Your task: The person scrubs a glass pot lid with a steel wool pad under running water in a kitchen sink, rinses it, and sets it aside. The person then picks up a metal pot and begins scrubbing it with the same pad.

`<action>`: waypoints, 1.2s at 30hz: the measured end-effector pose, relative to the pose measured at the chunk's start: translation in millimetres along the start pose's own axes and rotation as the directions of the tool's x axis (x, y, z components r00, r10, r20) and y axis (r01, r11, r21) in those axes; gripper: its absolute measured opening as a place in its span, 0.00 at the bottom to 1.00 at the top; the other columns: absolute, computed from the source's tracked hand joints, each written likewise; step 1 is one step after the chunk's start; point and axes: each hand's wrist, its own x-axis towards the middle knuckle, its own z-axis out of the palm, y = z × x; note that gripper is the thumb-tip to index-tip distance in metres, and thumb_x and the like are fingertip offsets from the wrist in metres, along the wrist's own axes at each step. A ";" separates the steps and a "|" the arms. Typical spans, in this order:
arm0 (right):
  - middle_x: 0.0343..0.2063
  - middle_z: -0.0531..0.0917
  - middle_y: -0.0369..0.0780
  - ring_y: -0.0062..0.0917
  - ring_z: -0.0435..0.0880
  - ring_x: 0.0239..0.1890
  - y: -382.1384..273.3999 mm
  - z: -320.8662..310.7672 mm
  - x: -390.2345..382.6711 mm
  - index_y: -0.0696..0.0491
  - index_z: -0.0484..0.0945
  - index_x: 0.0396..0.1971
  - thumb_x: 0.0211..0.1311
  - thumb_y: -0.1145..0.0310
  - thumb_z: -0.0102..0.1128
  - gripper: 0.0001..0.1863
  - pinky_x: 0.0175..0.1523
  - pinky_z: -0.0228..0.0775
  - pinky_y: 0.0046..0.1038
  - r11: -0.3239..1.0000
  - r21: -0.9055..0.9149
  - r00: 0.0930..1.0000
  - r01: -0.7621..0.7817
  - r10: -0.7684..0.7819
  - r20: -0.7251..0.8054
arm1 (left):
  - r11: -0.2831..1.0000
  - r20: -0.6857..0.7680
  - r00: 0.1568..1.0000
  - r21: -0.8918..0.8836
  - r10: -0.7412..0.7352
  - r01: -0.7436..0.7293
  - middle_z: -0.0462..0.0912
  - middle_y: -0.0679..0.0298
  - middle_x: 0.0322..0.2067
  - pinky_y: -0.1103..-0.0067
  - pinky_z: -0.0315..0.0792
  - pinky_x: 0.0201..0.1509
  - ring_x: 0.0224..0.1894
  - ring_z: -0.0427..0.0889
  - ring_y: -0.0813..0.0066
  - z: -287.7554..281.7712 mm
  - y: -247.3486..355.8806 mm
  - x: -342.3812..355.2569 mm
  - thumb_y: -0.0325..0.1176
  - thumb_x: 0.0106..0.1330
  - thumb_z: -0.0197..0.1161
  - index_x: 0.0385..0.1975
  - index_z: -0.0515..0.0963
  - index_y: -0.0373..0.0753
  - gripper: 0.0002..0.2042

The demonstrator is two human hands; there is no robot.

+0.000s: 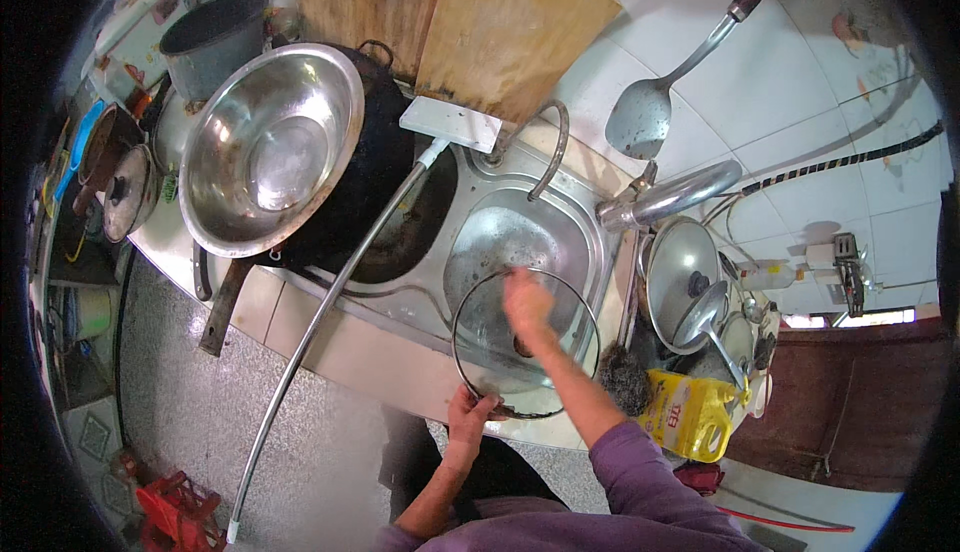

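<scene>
A round glass pot lid (485,347) with a dark rim is held tilted over the front of the right-hand steel sink basin (575,227). My left hand (472,414) grips the lid's near edge, fingers and thumb closed around the rim. Above the glass, near the lid's far edge, is my right hand (528,300), closed and smeared by motion. Whatever it may hold is hidden. The lid's dark knob shows partly beside my right wrist.
A big steel bowl (275,152) rests on a black wok (375,142) over the left basin. A long-handled white squeegee (450,124) leans across the counter. To the right are another lid (680,267), a ladle (705,314) and a yellow jug (685,417). A faucet (670,202) overhangs.
</scene>
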 end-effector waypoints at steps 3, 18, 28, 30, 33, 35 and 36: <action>0.24 0.77 0.46 0.41 0.78 0.23 -14.8 24.0 -26.5 0.54 0.69 0.33 0.54 0.63 0.49 0.11 0.25 0.69 0.40 0.960 0.055 0.961 0.274 -0.271 -0.058 | 0.999 0.005 1.000 0.019 -0.026 0.026 0.74 0.63 0.30 0.76 0.78 0.30 0.29 0.77 0.72 2.3 7.8 -3.5 0.26 0.53 0.55 0.38 0.68 0.36 0.12; 0.28 0.75 0.46 0.40 0.78 0.26 9.8 10.4 13.8 0.54 0.68 0.32 0.55 0.64 0.49 0.10 0.28 0.70 0.40 0.983 0.117 0.989 0.140 -0.133 -0.065 | 1.000 -0.005 1.000 0.027 -0.015 0.016 0.73 0.56 0.30 0.75 0.76 0.28 0.27 0.77 0.67 7.5 8.7 -6.5 0.27 0.56 0.53 0.38 0.64 0.32 0.12; 0.30 0.76 0.47 0.43 0.77 0.28 19.5 -23.4 -67.1 0.53 0.70 0.36 0.56 0.60 0.49 0.13 0.32 0.69 0.41 0.848 0.443 0.918 0.290 -0.377 0.120 | 0.999 -0.055 0.998 -0.022 -0.026 0.025 0.77 0.57 0.27 0.75 0.78 0.24 0.22 0.78 0.67 18.1 26.3 -12.0 0.24 0.55 0.53 0.32 0.68 0.34 0.06; 0.30 0.78 0.46 0.42 0.78 0.32 42.1 -56.6 -59.8 0.51 0.71 0.39 0.57 0.60 0.50 0.14 0.34 0.69 0.39 0.924 0.371 0.986 0.087 -0.134 0.104 | 1.000 -0.072 0.997 -0.011 0.002 -0.002 0.77 0.57 0.28 0.75 0.78 0.24 0.21 0.78 0.67 21.9 33.8 -7.0 0.24 0.55 0.53 0.32 0.68 0.34 0.06; 0.31 0.78 0.46 0.39 0.78 0.33 91.2 -92.5 -67.2 0.53 0.71 0.43 0.57 0.63 0.50 0.15 0.39 0.69 0.34 0.812 0.576 0.969 -0.093 0.207 -0.136 | 0.998 -0.087 0.995 -0.033 0.043 -0.046 0.77 0.58 0.28 0.75 0.78 0.24 0.22 0.78 0.68 29.7 44.9 0.5 0.24 0.55 0.53 0.33 0.68 0.34 0.07; 0.37 0.75 0.47 0.38 0.76 0.39 124.0 -99.0 -86.3 0.56 0.69 0.45 0.56 0.67 0.50 0.16 0.43 0.67 0.32 0.827 0.553 0.933 -0.096 0.268 -0.239 | 0.997 -0.064 0.996 -0.053 0.061 -0.064 0.77 0.59 0.28 0.75 0.78 0.24 0.22 0.78 0.68 23.1 44.0 12.0 0.25 0.54 0.54 0.36 0.68 0.35 0.09; 0.38 0.73 0.48 0.40 0.74 0.38 140.0 -98.4 -96.1 0.55 0.69 0.46 0.54 0.69 0.50 0.18 0.43 0.66 0.33 0.922 0.386 0.918 -0.004 0.157 -0.364 | 0.996 -0.056 0.995 -0.031 0.087 -0.089 0.76 0.59 0.28 0.75 0.78 0.24 0.22 0.78 0.68 26.6 47.3 13.8 0.25 0.54 0.54 0.36 0.68 0.35 0.10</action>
